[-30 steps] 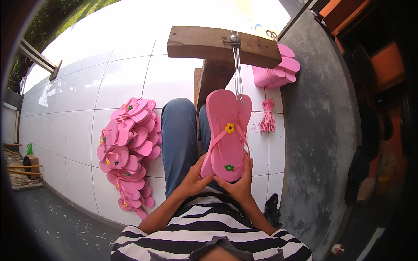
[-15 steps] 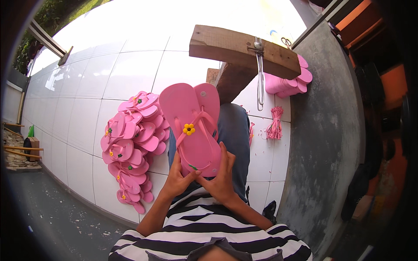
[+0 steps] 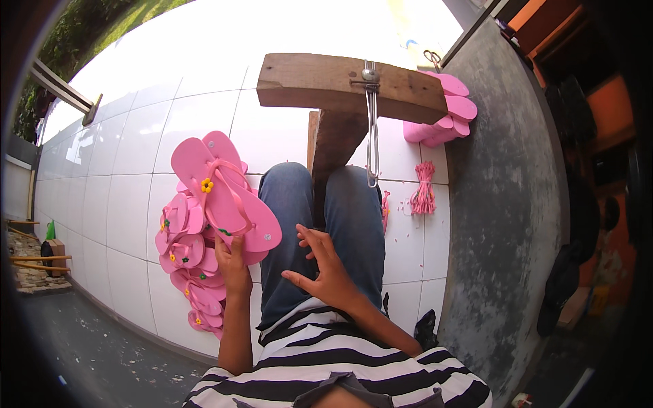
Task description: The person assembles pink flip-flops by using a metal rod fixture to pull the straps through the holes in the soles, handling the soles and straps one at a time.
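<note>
My left hand point(image 3: 233, 266) grips a pair of pink flip-flops point(image 3: 228, 197) by the heel end, one lying over the other. A yellow flower ornament point(image 3: 207, 185) and a small green one sit on the straps of this pair. It is held above the left side of a heap of pink flip-flops point(image 3: 192, 253), hiding part of that heap. Over my lap, my right hand point(image 3: 322, 269) is empty, its fingers apart and bent a little.
A wooden T-shaped stand point(image 3: 299, 80) rises beyond my knees, with a long metal tool point(image 3: 372, 129) hanging from it. Scissors point(image 3: 432, 58) are behind it. At right lie stacked pink soles point(image 3: 435, 129) and a bundle of pink straps point(image 3: 423, 190) on white tiles point(image 3: 129, 211).
The flip-flop pair has moved left from over my lap to the heap. My right hand has let go of it; my left hand keeps hold. The view has shifted slightly.
</note>
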Demonstrator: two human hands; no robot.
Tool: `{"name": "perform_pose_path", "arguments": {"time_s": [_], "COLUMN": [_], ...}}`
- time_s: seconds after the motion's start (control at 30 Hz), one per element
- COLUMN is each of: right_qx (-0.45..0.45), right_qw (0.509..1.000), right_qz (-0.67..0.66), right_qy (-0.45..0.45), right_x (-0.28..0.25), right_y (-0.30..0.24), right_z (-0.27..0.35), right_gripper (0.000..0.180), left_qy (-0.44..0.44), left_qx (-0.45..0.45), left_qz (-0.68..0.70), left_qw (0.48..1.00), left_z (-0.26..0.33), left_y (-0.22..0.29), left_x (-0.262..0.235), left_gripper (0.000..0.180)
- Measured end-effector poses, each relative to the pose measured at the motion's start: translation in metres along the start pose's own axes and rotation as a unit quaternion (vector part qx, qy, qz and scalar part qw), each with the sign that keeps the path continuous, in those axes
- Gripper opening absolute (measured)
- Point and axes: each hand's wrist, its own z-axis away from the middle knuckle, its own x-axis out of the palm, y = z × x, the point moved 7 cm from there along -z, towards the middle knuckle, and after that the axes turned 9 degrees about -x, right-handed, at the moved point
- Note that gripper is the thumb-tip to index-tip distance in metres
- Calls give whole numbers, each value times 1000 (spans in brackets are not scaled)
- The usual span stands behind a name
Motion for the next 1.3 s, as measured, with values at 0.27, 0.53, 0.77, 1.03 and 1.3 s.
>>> {"name": "perform_pose_path", "arguments": {"time_s": [0.27, 0.53, 0.77, 1.03, 1.3], "right_qx": [79, 114, 130, 158, 219], "right_qw": [978, 957, 909, 811, 876], "right_qz": [-188, -264, -396, -534, -294], "right_qy": [43, 40, 12, -181, -314], "right_x": [-10, -8, -1, 12, -112], "right_y": [73, 79, 68, 50, 103], "right_z": [21, 24, 21, 7, -44], "right_gripper": [36, 29, 30, 36, 41], "left_qy": [248, 227, 246, -16, 32], "left_qx": [-22, -83, -167, 407, 398], "left_qz": [199, 242, 283, -80, -434], "left_qw": [948, 940, 912, 910, 808], "left_z": [-109, -99, -27, -19, -61], "left_y": [-60, -81, -58, 199, 240], "left_x": [-156, -143, -53, 136, 248], "left_gripper": [48, 51, 55, 26, 43]}}
